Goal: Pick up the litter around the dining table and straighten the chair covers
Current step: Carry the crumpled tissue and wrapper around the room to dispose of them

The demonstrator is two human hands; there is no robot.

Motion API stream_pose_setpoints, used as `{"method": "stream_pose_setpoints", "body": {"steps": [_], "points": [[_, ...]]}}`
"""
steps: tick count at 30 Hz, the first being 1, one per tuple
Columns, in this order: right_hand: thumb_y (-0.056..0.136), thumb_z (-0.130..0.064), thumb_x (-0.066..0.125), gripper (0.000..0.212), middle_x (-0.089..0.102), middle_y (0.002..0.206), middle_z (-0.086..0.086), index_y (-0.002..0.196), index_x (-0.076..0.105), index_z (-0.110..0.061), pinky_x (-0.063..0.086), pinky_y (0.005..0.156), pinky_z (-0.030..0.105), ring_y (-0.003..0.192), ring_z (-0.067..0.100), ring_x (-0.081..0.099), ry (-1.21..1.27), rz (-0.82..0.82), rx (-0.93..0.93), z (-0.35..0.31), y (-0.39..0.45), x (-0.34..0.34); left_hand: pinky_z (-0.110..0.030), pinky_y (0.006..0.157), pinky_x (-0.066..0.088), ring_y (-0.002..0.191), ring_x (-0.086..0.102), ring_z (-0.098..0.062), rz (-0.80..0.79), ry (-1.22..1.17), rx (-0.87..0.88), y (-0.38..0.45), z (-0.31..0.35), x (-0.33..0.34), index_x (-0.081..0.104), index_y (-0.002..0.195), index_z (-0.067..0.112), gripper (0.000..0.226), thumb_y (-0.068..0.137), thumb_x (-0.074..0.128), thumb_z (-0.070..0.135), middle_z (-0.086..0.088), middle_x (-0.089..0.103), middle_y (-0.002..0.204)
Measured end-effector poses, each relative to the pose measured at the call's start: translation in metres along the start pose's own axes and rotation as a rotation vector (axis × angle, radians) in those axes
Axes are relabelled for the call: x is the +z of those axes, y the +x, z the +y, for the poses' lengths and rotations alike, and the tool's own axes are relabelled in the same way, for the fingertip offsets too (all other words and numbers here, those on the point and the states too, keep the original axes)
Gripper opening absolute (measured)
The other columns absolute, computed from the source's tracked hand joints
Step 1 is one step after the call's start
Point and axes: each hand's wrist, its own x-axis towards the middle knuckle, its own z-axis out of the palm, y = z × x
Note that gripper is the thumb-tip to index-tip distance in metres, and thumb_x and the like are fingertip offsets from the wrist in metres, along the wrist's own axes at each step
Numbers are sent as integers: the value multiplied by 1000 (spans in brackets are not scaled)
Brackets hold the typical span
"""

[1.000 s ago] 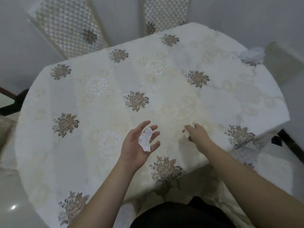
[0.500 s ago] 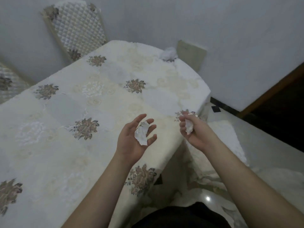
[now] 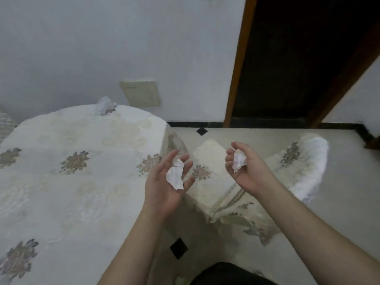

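Observation:
My left hand (image 3: 164, 186) is held palm up past the table's right edge, fingers loosely curled around a crumpled white paper (image 3: 175, 176). My right hand (image 3: 247, 170) is cupped around a second crumpled paper ball (image 3: 239, 161). The dining table (image 3: 61, 182), under a cream cloth with brown flower motifs, fills the left. Another white crumpled wad (image 3: 104, 105) lies at the table's far edge by the wall. A chair with a cream floral cover (image 3: 296, 167) stands to the right of the table, below my hands; its cover hangs rumpled at the seat's near side.
A beige panel (image 3: 141, 93) leans against the white wall behind the table. A dark doorway with a wooden frame (image 3: 238, 64) opens at the upper right. The tiled floor (image 3: 339, 202) with small black diamond insets spreads around the chair.
My view has swung right from the table top to the chair and doorway. My right hand lifted a paper ball off the table and turned palm up. My left hand keeps its paper.

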Motion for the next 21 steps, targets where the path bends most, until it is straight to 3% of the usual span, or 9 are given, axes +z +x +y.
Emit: {"method": "stream_pose_setpoints", "body": {"steps": [5, 9, 12, 16, 21], "points": [[86, -19, 66, 10, 57, 74, 4, 87, 62, -10, 52, 57, 21, 63, 12, 53, 158, 66, -93, -85, -28, -78, -39, 78, 51, 105, 61, -27, -17, 70, -104, 30, -67, 68, 68, 114, 16, 37, 79, 61, 28, -12, 63, 120], [86, -23, 67, 20, 58, 87, 7, 97, 63, -7, 56, 65, 25, 67, 13, 60, 311, 137, -152, -140, -44, -143, -39, 79, 51, 109, 59, -28, -24, 127, -170, 55, -121, 128, 66, 121, 15, 46, 77, 63, 28, -13, 62, 122], [87, -25, 65, 20, 59, 89, 8, 98, 61, -8, 56, 64, 26, 67, 13, 63, 388, 145, -191, -169, -53, -182, -41, 78, 52, 108, 61, -29, -44, 143, -217, 69, -160, 170, 64, 124, 14, 47, 79, 62, 28, -14, 63, 122], [82, -22, 64, 16, 65, 75, 6, 88, 58, -8, 57, 62, 25, 61, 13, 65, 414, 143, -241, -198, -66, -212, -42, 77, 52, 105, 63, -28, -48, 166, -271, 83, -203, 211, 66, 121, 14, 46, 78, 62, 28, -14, 64, 121], [91, -26, 60, 21, 71, 78, 10, 97, 60, -6, 58, 65, 28, 69, 17, 68, 493, 218, -295, -224, -62, -245, -44, 81, 52, 111, 63, -30, -74, 184, -357, 111, -236, 241, 63, 125, 15, 47, 81, 57, 32, -15, 64, 125]]}}
